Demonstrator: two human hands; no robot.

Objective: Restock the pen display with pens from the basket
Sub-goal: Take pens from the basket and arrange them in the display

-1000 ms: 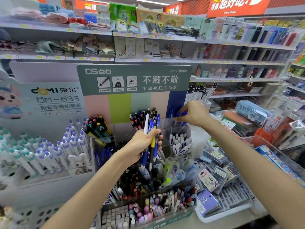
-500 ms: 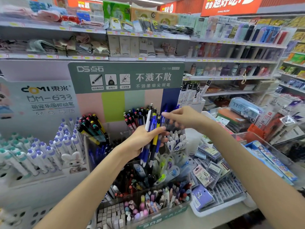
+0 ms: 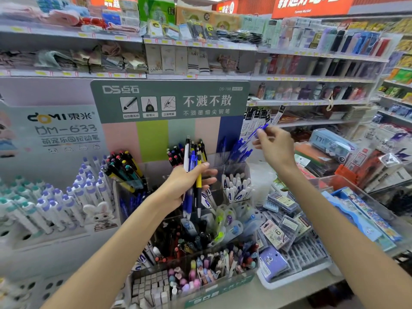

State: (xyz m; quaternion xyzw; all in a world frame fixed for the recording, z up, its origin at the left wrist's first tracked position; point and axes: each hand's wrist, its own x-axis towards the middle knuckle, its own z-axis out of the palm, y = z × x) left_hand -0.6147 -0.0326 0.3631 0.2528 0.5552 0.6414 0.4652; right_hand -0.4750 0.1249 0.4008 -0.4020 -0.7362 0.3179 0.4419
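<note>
One blue pen (image 3: pixel 259 130) is now pinched at its upper end between the thumb and fingertips of the right hand (image 3: pixel 275 148), tilted with its tip pointing down and left toward the clear compartment of blue pens (image 3: pixel 239 151) at the right end of the pen display (image 3: pixel 169 101). Half a second ago that hand was over at the bundle, fingers on the pens; a second ago it was down at this same compartment. So the cycle reads plainly — drop one, fetch one, come back — and this pen is on its way in, not yet seated.

The left hand (image 3: pixel 185 186) grips the bundle of pens (image 3: pixel 192 172) upright in front of the display's middle, fingers wrapped loosely round the barrels: white, blue and yellow-and-black ones show, and the bunch looks thinner than it did a second ago. It has barely shifted, which suits its job as a steady magazine for the other hand.

The basket named in the task cannot be made out — the stock in play is what the left hand carries. I judge the restock to be well under way but unfinished, since several pens remain in the bundle. The next move likely calls for lowering the blue pen tip-first among its fellows, where crowding could make it catch or lean out over the compartment's front edge.
</note>
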